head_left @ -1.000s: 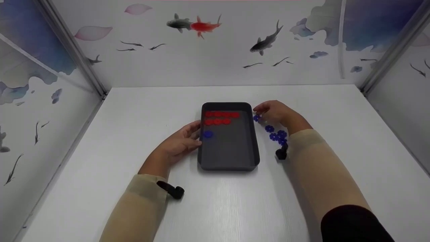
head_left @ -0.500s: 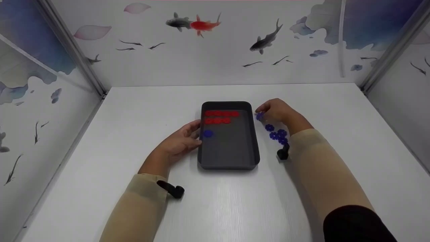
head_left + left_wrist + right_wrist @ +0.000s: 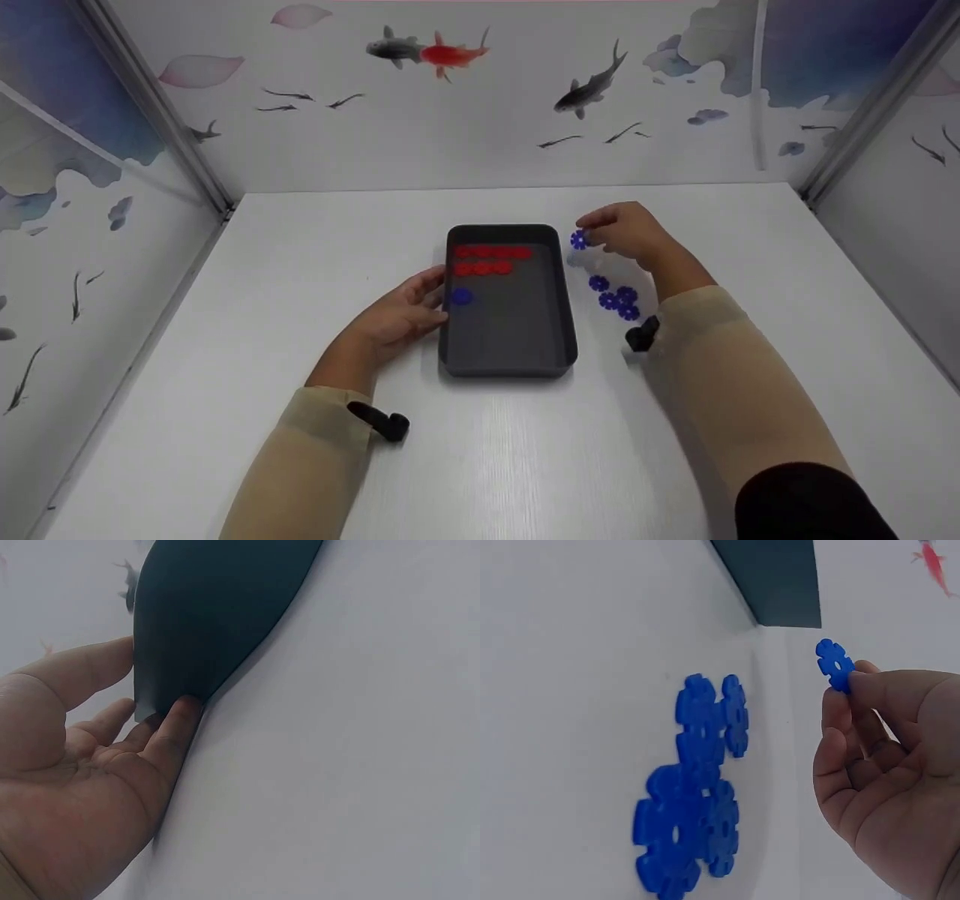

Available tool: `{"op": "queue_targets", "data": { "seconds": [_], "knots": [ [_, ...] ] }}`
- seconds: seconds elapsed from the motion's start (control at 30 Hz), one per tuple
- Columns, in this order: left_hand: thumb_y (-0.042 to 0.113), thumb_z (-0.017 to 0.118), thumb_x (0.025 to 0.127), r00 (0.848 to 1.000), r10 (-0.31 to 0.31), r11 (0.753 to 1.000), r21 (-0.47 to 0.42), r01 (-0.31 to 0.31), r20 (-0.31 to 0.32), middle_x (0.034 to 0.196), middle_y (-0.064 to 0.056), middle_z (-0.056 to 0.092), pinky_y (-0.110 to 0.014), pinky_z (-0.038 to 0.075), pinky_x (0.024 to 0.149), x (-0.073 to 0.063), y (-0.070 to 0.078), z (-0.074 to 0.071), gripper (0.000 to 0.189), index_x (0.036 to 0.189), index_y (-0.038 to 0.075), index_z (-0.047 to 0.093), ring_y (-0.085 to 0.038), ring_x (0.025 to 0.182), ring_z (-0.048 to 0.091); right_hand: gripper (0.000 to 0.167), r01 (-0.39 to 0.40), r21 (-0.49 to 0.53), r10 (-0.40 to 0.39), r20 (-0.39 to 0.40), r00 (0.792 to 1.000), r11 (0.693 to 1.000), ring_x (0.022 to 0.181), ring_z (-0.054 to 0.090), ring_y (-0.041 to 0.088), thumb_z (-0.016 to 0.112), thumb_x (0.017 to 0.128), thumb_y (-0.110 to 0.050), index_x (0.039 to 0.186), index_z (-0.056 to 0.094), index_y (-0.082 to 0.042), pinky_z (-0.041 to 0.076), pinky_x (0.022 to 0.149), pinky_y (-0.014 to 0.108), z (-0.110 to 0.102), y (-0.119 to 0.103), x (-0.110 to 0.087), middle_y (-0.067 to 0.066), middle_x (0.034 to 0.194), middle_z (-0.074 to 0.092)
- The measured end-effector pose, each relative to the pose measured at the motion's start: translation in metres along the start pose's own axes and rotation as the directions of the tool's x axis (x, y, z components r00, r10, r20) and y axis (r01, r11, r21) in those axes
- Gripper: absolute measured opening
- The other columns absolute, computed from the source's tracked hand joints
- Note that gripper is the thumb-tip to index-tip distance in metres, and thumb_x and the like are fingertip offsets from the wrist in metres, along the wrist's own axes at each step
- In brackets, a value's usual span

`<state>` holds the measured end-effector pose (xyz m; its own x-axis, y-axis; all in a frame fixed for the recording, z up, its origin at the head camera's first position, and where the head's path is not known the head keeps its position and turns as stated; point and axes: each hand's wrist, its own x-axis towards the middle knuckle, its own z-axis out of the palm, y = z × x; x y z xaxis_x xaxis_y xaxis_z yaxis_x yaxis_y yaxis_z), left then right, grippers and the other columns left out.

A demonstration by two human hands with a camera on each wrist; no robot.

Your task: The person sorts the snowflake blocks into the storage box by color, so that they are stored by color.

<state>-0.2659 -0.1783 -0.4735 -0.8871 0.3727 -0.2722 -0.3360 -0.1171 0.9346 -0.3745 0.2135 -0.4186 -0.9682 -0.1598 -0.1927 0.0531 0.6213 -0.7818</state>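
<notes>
Between thumb and fingers my right hand (image 3: 628, 232) pinches a blue snowflake disc (image 3: 835, 664), raised above the table just right of a dark grey tray (image 3: 510, 330). My left hand (image 3: 399, 319) rests against the tray's left wall, its thumb and fingertips touching the side (image 3: 202, 622) without curling round it. Inside the tray, red snowflake discs (image 3: 482, 268) lie in two rows near the far end. One blue disc (image 3: 462, 296) lies below them by the left wall. Several loose blue discs (image 3: 671, 832) lie clustered on the table under my right wrist.
The white table (image 3: 480, 457) meets a back wall (image 3: 450, 150) printed with fish, with metal-edged side panels left and right. A black wrist camera mount (image 3: 382, 421) sticks out from the left sleeve, and another mount (image 3: 642, 335) from the right.
My right hand has lifted the blue snowflake disc off the table, moving up and slightly away from the loose discs. My left hand stays at the tray.
</notes>
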Motion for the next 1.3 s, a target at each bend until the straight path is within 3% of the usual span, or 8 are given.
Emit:
{"op": "queue_targets", "data": {
  "seconds": [0.23, 0.4, 0.57, 0.83, 1.0, 1.2, 1.3],
  "knots": [
    [-0.015, 0.071, 0.089, 1.0, 0.003, 1.0, 0.0, -0.003, -0.007, 0.176, 0.007, 0.032, -0.04, 0.042, 0.126, -0.002, 0.001, 0.0, 0.09, 0.165, 0.023, 0.041, -0.017, 0.167, 0.024, 0.029, 0.095, 0.048, -0.094, -0.022, 0.995, 0.994, 0.118, 0.066, 0.025, 0.063, 0.108, -0.021, 0.135, 0.072, -0.021, 0.056, 0.108, 0.041, 0.006, -0.028, -0.01, 0.008, 0.131, 0.068],
    [-0.014, 0.07, 0.089, 1.0, 0.005, 1.0, -0.006, -0.005, 0.002, 0.176, 0.007, 0.033, -0.041, 0.041, 0.127, -0.003, 0.001, 0.001, 0.091, 0.166, 0.023, 0.039, -0.017, 0.166, 0.027, 0.027, 0.142, 0.105, -0.143, -0.006, 0.99, 0.984, 0.116, 0.069, 0.027, 0.065, 0.107, -0.02, 0.133, 0.074, -0.018, 0.059, 0.103, 0.035, 0.018, -0.045, -0.016, 0.008, 0.127, 0.07],
    [-0.013, 0.068, 0.092, 0.999, 0.013, 1.0, 0.002, -0.013, 0.03, 0.177, 0.004, 0.03, -0.041, 0.04, 0.128, -0.003, 0.0, 0.0, 0.091, 0.168, 0.021, 0.033, -0.019, 0.166, 0.028, 0.028, 0.184, 0.143, -0.189, 0.019, 0.982, 0.972, 0.109, 0.07, 0.022, 0.066, 0.106, -0.019, 0.132, 0.074, -0.017, 0.06, 0.101, 0.035, 0.032, -0.061, -0.018, 0.008, 0.126, 0.069],
    [-0.014, 0.067, 0.092, 0.999, 0.024, 1.0, -0.009, -0.024, 0.03, 0.176, 0.003, 0.033, -0.042, 0.039, 0.128, -0.002, -0.002, 0.0, 0.089, 0.167, 0.02, 0.035, -0.018, 0.165, 0.029, 0.027, 0.196, 0.163, -0.212, 0.088, 0.973, 0.967, 0.105, 0.069, 0.023, 0.069, 0.104, -0.02, 0.13, 0.075, -0.02, 0.06, 0.09, 0.031, 0.056, -0.082, -0.009, 0.006, 0.122, 0.067],
    [-0.014, 0.069, 0.091, 0.999, 0.019, 1.0, -0.005, -0.019, 0.027, 0.176, 0.004, 0.033, -0.043, 0.039, 0.128, -0.002, -0.002, 0.0, 0.089, 0.167, 0.021, 0.036, -0.018, 0.166, 0.028, 0.024, 0.196, 0.199, -0.22, 0.11, 0.969, 0.96, 0.106, 0.068, 0.02, 0.07, 0.103, -0.018, 0.127, 0.076, -0.021, 0.059, 0.103, 0.043, 0.074, -0.087, -0.002, 0.006, 0.119, 0.068],
    [-0.014, 0.068, 0.092, 1.0, 0.015, 1.0, -0.001, -0.015, 0.027, 0.176, 0.004, 0.032, -0.042, 0.039, 0.128, -0.003, 0.001, 0.001, 0.089, 0.167, 0.021, 0.036, -0.018, 0.166, 0.027, 0.029, 0.176, 0.245, -0.213, 0.133, 0.968, 0.953, 0.11, 0.066, 0.021, 0.072, 0.103, -0.018, 0.131, 0.074, -0.015, 0.057, 0.108, 0.044, 0.091, -0.086, 0.008, 0.007, 0.122, 0.069],
    [-0.014, 0.067, 0.092, 0.999, 0.015, 1.0, 0.003, -0.015, 0.034, 0.177, 0.003, 0.031, -0.042, 0.038, 0.129, -0.004, 0.001, 0.001, 0.089, 0.168, 0.02, 0.034, -0.019, 0.166, 0.027, 0.031, 0.138, 0.256, -0.188, 0.184, 0.965, 0.957, 0.111, 0.067, 0.021, 0.073, 0.102, -0.018, 0.133, 0.074, -0.014, 0.057, 0.109, 0.045, 0.098, -0.083, 0.014, 0.007, 0.122, 0.071]
  ]
}}
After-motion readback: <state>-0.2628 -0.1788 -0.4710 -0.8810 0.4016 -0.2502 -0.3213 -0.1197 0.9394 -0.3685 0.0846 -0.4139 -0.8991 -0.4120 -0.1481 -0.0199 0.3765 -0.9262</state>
